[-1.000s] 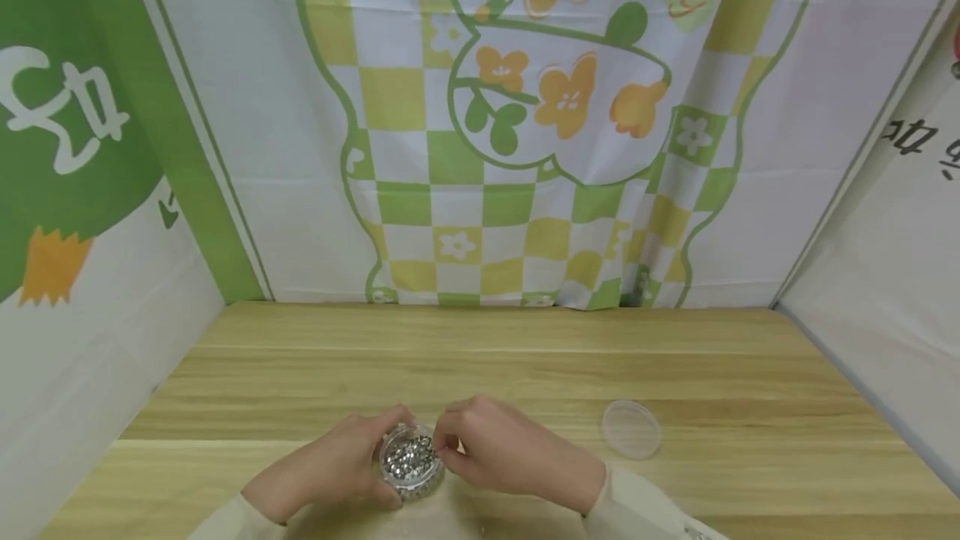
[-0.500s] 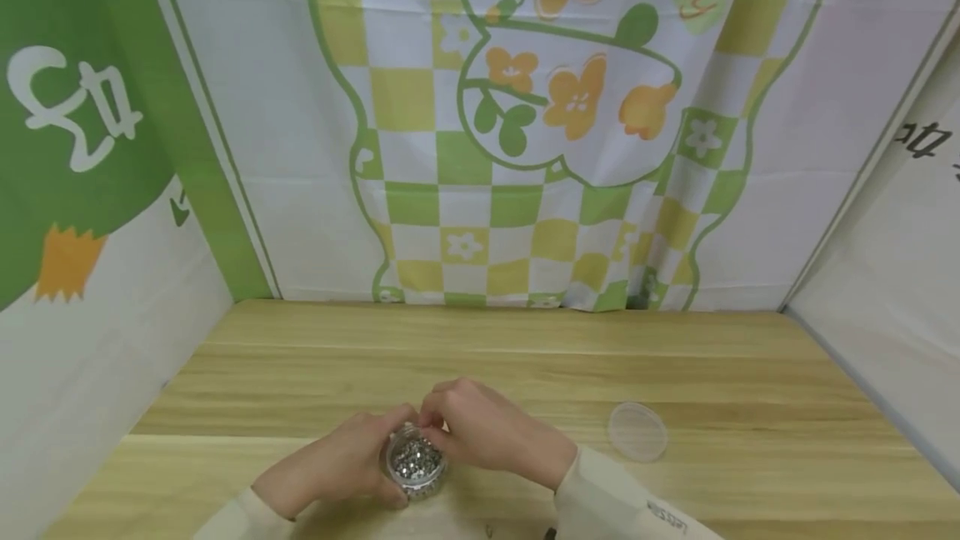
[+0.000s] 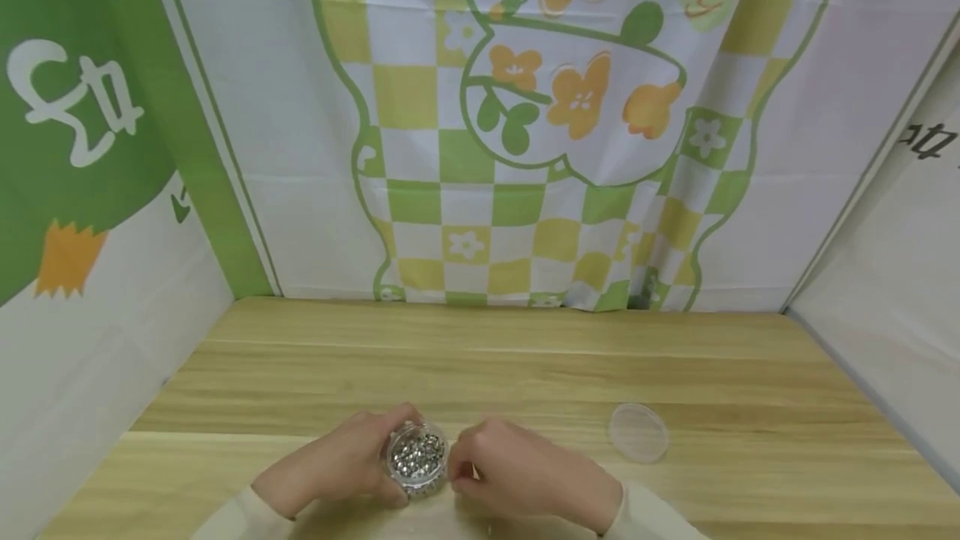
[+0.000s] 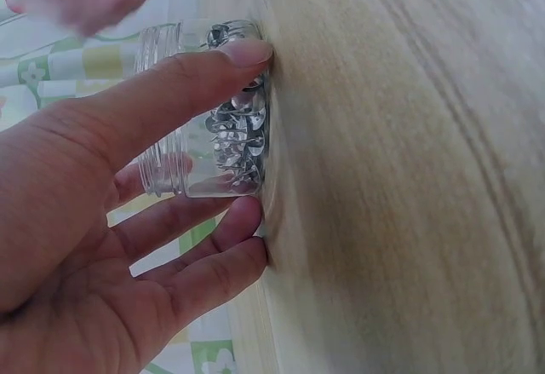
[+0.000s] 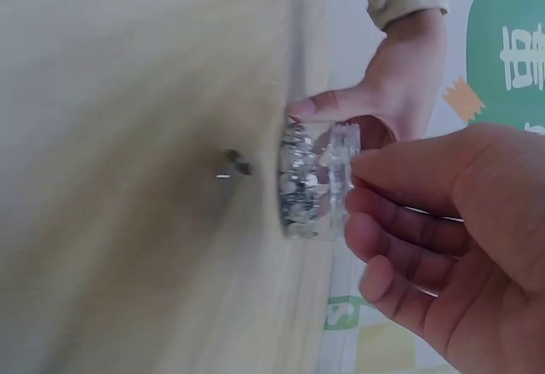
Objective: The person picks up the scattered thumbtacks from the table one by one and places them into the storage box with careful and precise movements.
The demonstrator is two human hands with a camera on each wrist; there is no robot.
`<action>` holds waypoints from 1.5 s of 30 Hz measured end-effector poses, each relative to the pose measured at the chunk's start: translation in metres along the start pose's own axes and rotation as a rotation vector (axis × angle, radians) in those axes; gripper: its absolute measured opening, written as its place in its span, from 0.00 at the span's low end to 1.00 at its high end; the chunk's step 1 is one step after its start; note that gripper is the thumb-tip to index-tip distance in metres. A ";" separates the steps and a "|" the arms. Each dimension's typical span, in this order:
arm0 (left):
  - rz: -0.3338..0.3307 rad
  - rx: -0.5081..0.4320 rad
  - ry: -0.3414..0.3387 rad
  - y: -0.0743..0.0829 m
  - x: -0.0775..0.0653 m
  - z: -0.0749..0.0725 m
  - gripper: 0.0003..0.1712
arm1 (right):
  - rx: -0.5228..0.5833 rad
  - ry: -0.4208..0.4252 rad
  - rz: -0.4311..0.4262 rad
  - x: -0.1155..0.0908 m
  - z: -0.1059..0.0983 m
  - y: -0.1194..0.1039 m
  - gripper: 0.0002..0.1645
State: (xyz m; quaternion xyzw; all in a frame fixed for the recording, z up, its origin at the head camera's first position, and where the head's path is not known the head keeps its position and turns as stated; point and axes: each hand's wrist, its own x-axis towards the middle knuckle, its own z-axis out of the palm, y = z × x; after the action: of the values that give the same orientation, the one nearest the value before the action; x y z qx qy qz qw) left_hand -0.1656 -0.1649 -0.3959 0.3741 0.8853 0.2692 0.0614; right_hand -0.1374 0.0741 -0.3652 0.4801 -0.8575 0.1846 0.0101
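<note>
My left hand (image 3: 341, 458) grips a clear round plastic jar (image 4: 197, 191) by its sides, thumb on one side and fingers on the other. The jar stands uncapped on the table, partly filled with silver thumbtacks (image 3: 418, 453). Just right of its rim, my right hand (image 3: 517, 469) has its fingers curled and the thumb close to the index finger; I cannot tell whether something small sits between those tips. A small blurred metal piece (image 5: 239, 163) lies on the table near the jar in the right wrist view.
A clear round lid (image 3: 638, 432) lies flat on the wooden table (image 3: 480, 357), right of the hands. Printed cloth hangs behind the table (image 3: 480, 265) and along both sides. Tiny bits show at the near edge of the head view.
My right hand moved up over the jar, then back down and right, off its rim. The left hand keeps its hold on the jar. The head view shifted slightly.
</note>
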 end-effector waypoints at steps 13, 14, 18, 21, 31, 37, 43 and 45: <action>-0.017 -0.010 -0.009 0.003 0.001 -0.001 0.40 | 0.129 -0.106 -0.031 -0.042 0.012 0.002 0.09; -0.018 -0.010 -0.008 0.003 0.001 -0.001 0.40 | 0.135 -0.114 -0.027 -0.043 0.013 0.003 0.09; -0.018 -0.011 -0.007 0.002 0.001 -0.001 0.40 | 0.140 -0.121 -0.037 -0.044 0.018 0.007 0.08; -0.016 -0.003 -0.006 0.002 0.001 -0.001 0.40 | 0.145 -0.120 -0.046 -0.044 0.020 0.009 0.09; -0.025 0.004 0.005 0.004 0.000 0.001 0.40 | 0.115 -0.013 -0.046 -0.026 0.002 0.000 0.09; -0.004 0.010 0.016 0.004 0.000 0.001 0.39 | 0.086 0.091 -0.070 0.012 -0.001 -0.003 0.08; 0.007 0.022 0.001 0.005 -0.001 0.001 0.38 | 0.060 0.128 -0.079 0.040 0.004 0.000 0.08; 0.021 0.017 0.003 0.006 -0.001 0.001 0.39 | 0.065 0.122 -0.078 0.044 0.005 0.001 0.08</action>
State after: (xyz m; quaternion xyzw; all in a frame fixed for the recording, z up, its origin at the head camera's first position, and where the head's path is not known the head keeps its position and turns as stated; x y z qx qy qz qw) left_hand -0.1607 -0.1614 -0.3938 0.3836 0.8837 0.2626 0.0541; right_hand -0.1607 0.0370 -0.3620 0.5008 -0.8297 0.2406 0.0540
